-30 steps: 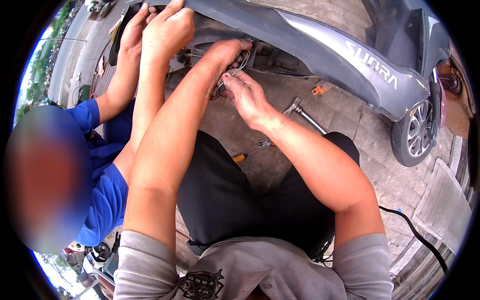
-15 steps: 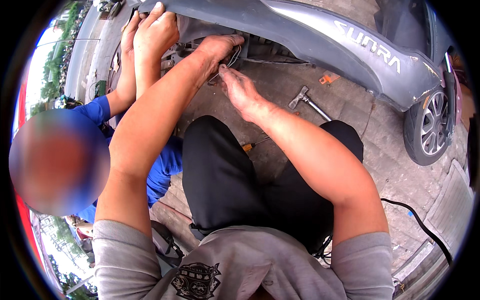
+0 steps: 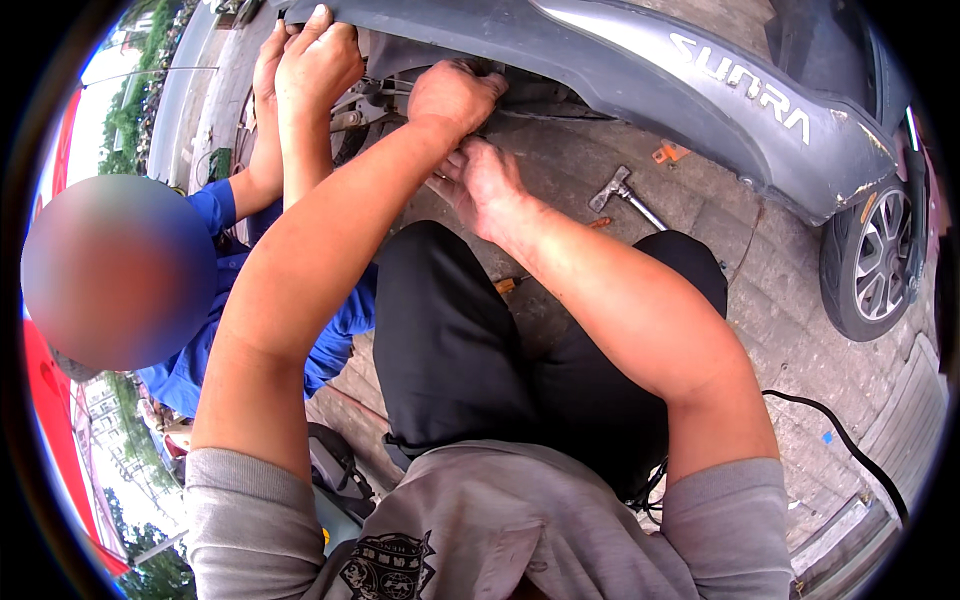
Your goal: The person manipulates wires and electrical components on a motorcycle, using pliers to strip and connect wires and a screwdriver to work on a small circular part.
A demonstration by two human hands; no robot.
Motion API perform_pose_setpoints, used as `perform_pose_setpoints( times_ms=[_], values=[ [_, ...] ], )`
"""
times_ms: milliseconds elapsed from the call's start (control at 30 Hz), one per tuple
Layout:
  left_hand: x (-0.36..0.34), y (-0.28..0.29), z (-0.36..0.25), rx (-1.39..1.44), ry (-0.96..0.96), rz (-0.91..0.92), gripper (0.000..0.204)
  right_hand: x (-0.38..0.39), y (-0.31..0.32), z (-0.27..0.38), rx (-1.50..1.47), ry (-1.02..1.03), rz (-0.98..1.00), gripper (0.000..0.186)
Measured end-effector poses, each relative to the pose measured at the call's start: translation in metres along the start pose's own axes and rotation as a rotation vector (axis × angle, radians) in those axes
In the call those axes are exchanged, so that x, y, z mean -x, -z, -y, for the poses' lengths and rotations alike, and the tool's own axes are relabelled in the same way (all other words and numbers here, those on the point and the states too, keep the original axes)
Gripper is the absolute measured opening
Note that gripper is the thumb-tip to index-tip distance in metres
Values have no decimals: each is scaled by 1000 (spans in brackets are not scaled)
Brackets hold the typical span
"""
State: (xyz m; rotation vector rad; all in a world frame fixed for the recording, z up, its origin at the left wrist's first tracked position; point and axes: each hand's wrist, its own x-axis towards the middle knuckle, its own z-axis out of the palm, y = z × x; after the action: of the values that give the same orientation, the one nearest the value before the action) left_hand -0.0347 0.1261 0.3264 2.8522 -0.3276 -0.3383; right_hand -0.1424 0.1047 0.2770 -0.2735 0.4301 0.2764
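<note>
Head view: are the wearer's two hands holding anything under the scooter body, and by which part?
Cannot be told. The left hand reaches under the grey scooter body, its fingers hidden. The right hand sits just below it, fingers curled; nothing shows in its grip.

Left hand fisted under the grey scooter body, by the wheel parts. Right hand just below it, fingers curled; what they pinch is hidden. Co-worker's hands grip the body edge. T-wrench on the pavement.

both arms reach forward, left hand fisted, right hand curled.
</note>
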Motion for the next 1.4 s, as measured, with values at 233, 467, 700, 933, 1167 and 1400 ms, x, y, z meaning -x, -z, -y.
perform_pose_setpoints(
  times_ms=[233, 467, 700, 933, 1167, 1400],
  values=[
    [1, 1, -4, -47, 11, -2, 47, 13, -11, 9, -37, -36, -71, 29],
    [1, -6, -12, -135, 64, 25, 50, 7, -9, 19, 69, -61, -14, 35],
    [-32, 1, -7, -301, -148, 105, 41, 12, -21, 25, 123, -61, -5, 35],
    [-3, 2, 5, -210, -188, 60, 48, 4, -16, 16, 178, -33, -59, 31],
    [-27, 24, 1, -126, -204, 381, 45, -4, -21, 25, 327, 82, -5, 30],
    [-6, 17, 31, 73, -67, 243, 51, -11, 17, 104, 1842, 417, -220, 41]
  ],
)
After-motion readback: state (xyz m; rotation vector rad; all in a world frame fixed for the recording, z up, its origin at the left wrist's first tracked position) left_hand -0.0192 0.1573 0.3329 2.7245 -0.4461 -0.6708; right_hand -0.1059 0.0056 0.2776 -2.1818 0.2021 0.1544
